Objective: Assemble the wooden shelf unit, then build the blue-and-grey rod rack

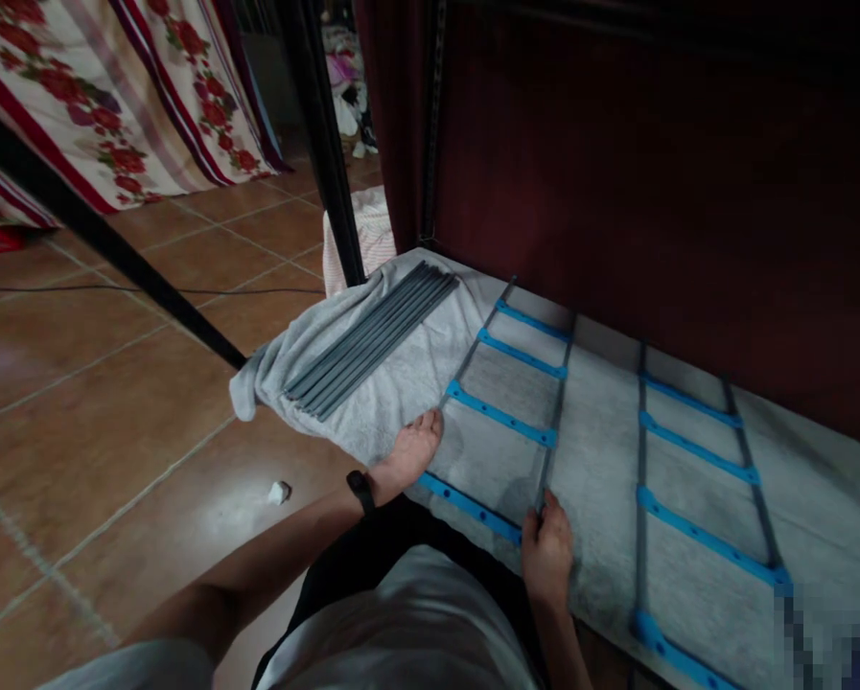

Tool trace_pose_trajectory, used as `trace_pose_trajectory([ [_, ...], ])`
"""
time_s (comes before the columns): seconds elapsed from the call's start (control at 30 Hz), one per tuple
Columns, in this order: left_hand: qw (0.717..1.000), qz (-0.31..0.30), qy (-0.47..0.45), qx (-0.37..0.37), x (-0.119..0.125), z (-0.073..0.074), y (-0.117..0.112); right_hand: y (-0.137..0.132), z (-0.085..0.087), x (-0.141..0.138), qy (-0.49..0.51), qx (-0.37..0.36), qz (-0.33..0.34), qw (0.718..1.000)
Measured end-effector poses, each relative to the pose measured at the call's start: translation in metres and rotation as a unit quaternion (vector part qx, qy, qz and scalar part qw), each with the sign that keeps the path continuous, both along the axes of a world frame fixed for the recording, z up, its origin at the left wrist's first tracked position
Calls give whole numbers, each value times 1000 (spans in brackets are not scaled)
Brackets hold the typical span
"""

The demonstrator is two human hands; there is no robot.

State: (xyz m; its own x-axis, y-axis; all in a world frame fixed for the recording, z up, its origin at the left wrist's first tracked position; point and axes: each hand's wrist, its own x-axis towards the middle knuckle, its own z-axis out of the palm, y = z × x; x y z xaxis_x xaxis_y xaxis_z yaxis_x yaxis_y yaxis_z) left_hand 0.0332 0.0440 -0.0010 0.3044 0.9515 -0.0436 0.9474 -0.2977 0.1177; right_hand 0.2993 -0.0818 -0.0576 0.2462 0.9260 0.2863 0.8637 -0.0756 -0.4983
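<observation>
Head view: blue-runged frame (501, 413) between left fingers (428, 422) and right fingers (556, 513), both gripping side rods (560, 398).

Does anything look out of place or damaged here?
Yes: a small white scrap lies by itself on the tiled floor, apart from everything on the cloth. The blue-and-grey frame at the left hand and right hand shows no visible damage.

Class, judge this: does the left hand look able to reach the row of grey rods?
Probably yes: the left hand is close by, and nothing visible covers the rods on the grey towel.
</observation>
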Motion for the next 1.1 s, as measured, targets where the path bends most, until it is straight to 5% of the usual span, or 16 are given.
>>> trace_pose_trajectory([
  [0.4, 999, 23, -27, 22, -9, -16, 2, -2, -20, -10, 48, 57, -42, 996],
  [1.1, 998, 61, -5, 11, -6, -3, 7, 8, -26, -7, 47, 44, -29, 997],
])
